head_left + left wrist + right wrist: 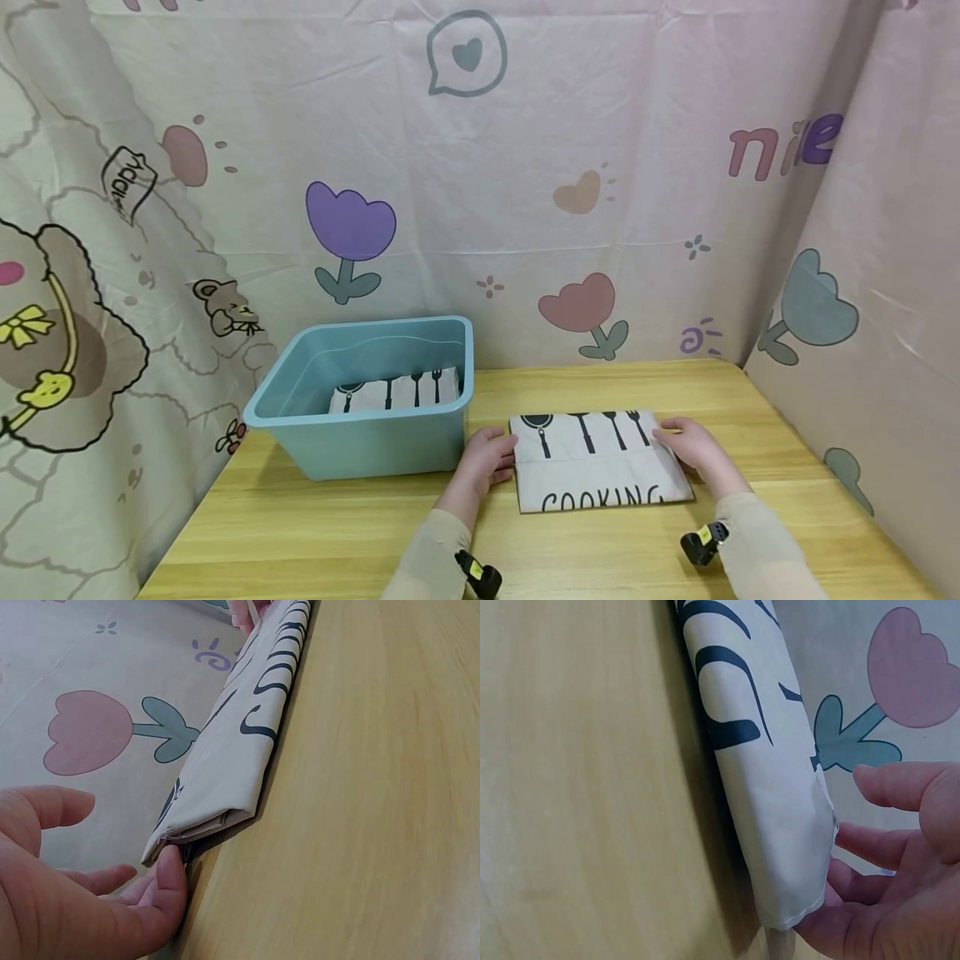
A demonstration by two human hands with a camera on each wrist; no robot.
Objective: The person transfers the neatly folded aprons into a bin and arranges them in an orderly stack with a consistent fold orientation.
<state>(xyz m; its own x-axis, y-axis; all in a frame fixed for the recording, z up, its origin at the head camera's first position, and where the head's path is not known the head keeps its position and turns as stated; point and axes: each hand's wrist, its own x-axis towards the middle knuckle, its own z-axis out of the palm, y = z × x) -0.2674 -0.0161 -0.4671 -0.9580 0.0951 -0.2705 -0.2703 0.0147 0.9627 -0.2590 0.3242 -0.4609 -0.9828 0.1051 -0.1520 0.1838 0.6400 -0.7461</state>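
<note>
A folded white cloth (592, 462), printed with dark kitchen utensils and the word COOKING, lies on the table between the two hands. At its left edge is the left hand (486, 460); in the left wrist view one fingertip touches the folded corner and the thumb stands away from it. The right hand (693, 450) is at the opposite edge. In the right wrist view its fingers (877, 844) touch the side of the cloth, with the thumb apart. Neither hand grips around the cloth.
A light blue plastic bin (375, 446) stands to the left, holding another cloth (397, 392) with the same utensil print. Behind the wooden table (585, 554) hangs a patterned curtain (487, 167), which also runs along both sides.
</note>
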